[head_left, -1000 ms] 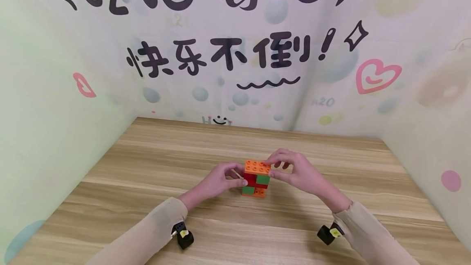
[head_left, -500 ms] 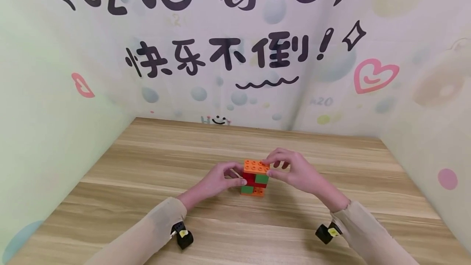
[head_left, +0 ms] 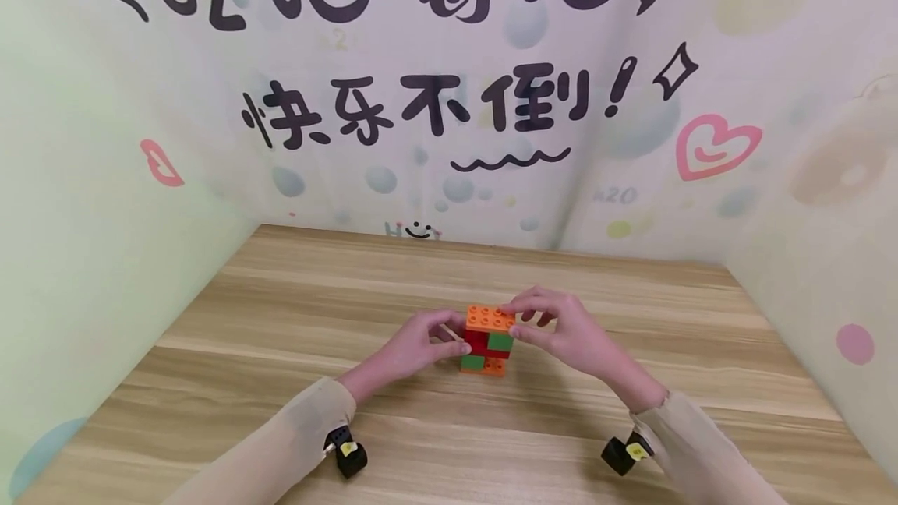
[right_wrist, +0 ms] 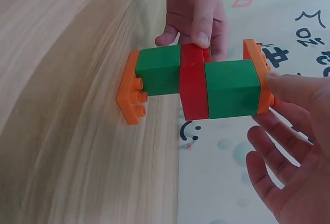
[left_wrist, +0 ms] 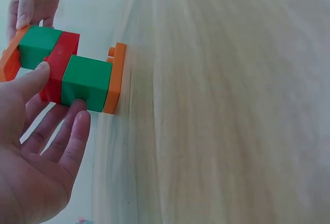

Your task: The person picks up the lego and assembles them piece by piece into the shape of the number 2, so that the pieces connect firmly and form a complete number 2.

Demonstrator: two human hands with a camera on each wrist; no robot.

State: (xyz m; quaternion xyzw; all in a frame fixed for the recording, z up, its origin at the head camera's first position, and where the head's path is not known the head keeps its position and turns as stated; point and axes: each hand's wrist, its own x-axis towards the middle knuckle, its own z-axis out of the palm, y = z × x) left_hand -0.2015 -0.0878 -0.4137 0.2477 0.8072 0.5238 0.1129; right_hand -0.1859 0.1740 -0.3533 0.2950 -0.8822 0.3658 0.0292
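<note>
A small tower of toy building blocks stands on the wooden table, built as an S shape. Its base is an orange plate (right_wrist: 129, 92), then a green block (left_wrist: 86, 79), a flat red block (right_wrist: 193, 82), a second green block (right_wrist: 232, 87) and an orange top plate (head_left: 489, 319) with studs. My left hand (head_left: 415, 343) grips the red block from the left, thumb in front and fingers behind. With thumb and fingertips, my right hand (head_left: 567, 327) pinches the right end of the top plate. Both green blocks fill opposite sides of the tower.
The wood-grain table (head_left: 281, 294) stretches around the tower. Behind it hangs a pale backdrop (head_left: 351, 178) with black lettering, bubbles and hearts, and light walls close off both sides. A black wrist camera (head_left: 348, 454) sits at the left cuff, another camera (head_left: 620, 454) at the right.
Both hands keep their hold on the block tower. Only a slight shift of the whole head view shows.
</note>
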